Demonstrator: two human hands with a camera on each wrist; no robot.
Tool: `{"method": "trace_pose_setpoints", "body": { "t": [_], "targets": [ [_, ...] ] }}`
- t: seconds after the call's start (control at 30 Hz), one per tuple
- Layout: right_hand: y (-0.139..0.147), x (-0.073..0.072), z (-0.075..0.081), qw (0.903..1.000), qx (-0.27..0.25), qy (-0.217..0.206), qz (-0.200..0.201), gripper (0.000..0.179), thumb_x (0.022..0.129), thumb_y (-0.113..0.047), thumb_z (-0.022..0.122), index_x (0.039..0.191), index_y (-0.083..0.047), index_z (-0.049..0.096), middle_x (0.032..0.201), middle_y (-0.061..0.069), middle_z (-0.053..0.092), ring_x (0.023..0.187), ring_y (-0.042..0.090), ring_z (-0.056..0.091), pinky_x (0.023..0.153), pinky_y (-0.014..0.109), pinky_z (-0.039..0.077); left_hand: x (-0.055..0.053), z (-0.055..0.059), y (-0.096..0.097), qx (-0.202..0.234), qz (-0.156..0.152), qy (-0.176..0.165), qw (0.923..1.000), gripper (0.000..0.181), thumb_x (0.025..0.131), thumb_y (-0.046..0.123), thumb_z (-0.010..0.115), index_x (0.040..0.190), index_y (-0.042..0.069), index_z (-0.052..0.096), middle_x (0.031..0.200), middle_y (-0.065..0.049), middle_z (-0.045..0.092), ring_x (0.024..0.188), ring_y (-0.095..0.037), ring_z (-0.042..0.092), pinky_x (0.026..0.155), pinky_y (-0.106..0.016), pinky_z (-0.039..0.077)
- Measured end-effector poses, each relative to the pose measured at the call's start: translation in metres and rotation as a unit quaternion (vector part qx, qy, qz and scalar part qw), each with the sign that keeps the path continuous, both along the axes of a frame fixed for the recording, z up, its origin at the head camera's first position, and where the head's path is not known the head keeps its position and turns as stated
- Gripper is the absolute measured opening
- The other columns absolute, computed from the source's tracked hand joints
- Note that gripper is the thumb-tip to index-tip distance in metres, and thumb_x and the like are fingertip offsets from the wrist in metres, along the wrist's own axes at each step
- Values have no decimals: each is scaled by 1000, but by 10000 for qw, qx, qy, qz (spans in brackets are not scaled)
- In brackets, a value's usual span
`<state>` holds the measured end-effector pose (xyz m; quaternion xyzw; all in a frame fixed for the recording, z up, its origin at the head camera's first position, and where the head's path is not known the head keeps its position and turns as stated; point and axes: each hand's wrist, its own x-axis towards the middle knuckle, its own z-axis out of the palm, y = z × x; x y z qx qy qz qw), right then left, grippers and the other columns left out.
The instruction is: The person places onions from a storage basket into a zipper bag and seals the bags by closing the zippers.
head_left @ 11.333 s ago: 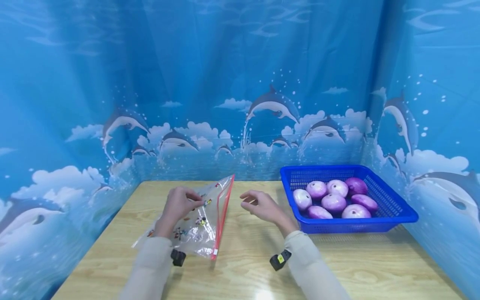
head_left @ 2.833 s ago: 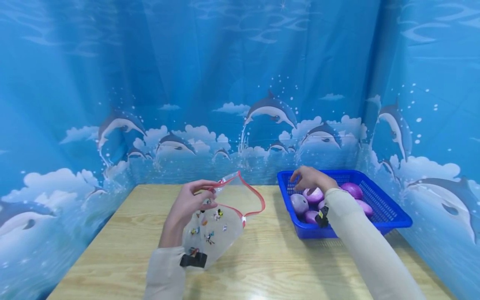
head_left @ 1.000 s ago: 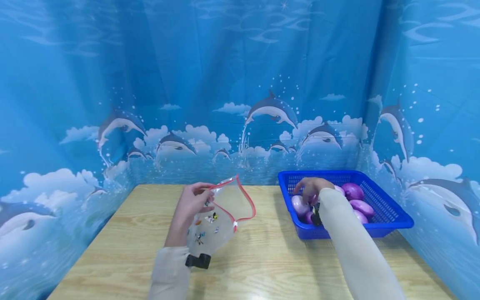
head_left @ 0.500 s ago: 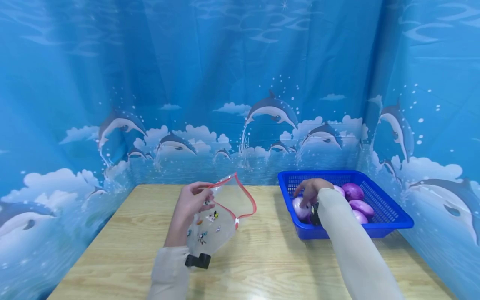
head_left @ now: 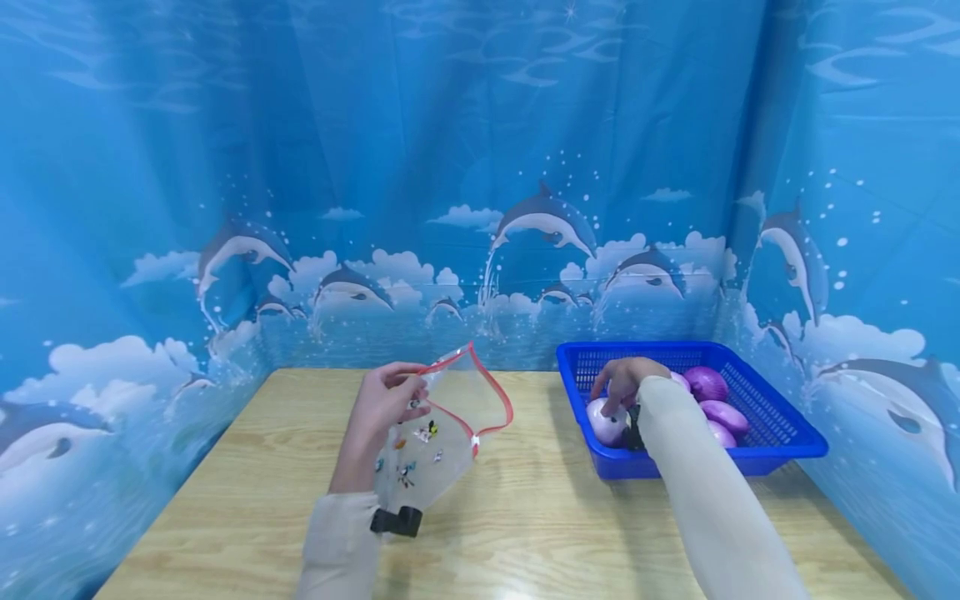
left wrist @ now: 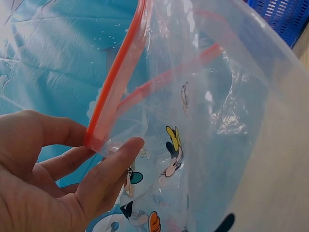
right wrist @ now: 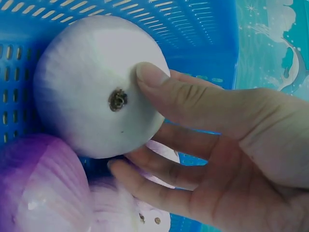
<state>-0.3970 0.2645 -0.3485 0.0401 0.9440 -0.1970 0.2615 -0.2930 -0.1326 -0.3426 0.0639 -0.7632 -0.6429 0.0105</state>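
My left hand pinches the red-edged mouth of a clear zip bag printed with small cartoon figures. The bag's mouth gapes towards the right. In the left wrist view, thumb and fingers of the left hand hold a corner of the red zip strip. Inside the blue basket, my right hand grips a pale purple onion. Close up in the right wrist view, the thumb presses beside the root end of this onion, while the other fingers reach behind it, partly hidden.
Several more purple onions lie in the basket, some covered by the right hand and sleeve. The basket stands at the right of the wooden table. A blue dolphin-print curtain encloses the back and sides.
Earlier the bag lay flatter; now its mouth is spread and held up. My right hand has gone from beside the bag into the basket and taken hold of an onion, which has turned slightly.
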Motion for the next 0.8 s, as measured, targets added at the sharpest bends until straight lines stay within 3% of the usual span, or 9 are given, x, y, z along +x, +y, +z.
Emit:
{"method": "trace_pose_setpoints", "body": {
  "t": [0.23, 0.47, 0.57, 0.7, 0.8],
  "targets": [
    [1, 1, 1, 10000, 0, 15, 67, 34, 81, -24, 88, 113, -29, 77, 124, 14, 63, 108, 34, 60, 80, 47, 63, 0, 0, 0, -12, -21, -14, 10000, 29, 103, 15, 59, 130, 12, 67, 114, -16, 66, 100, -24, 67, 81, -32, 68],
    [4, 8, 9, 9990, -66, 30, 446, 35, 86, -27, 84, 119, -29, 75, 124, 15, 65, 108, 35, 62, 80, 46, 64, -1, -1, 0, 6, -11, -20, 10000, 29, 103, 15, 59, 132, 12, 66, 114, -16, 66, 99, -24, 68, 81, -32, 68],
    [6, 14, 17, 9991, -342, 61, 254, 37, 87, -24, 83, 122, -28, 74, 126, 18, 65, 107, 38, 63, 77, 47, 66, -1, -1, 0, -3, -5, -29, 10000, 29, 103, 15, 59, 131, 12, 66, 114, -16, 66, 98, -24, 68, 80, -32, 68],
    [7, 16, 27, 9950, -876, 52, 478, 40, 89, -13, 79, 129, -18, 71, 130, 22, 61, 109, 35, 66, 81, 48, 68, -1, -1, 0, -8, -18, -20, 10000, 29, 103, 15, 59, 131, 12, 66, 114, -16, 66, 100, -24, 67, 81, -32, 68],
    [8, 13, 35, 9875, -1218, -13, 996, 44, 93, -10, 75, 135, -9, 66, 138, 26, 56, 113, 32, 67, 89, 49, 67, -1, -1, 0, 5, -38, 6, 10000, 29, 103, 15, 59, 131, 12, 66, 115, -16, 66, 100, -24, 67, 81, -32, 68]
  ]
}}
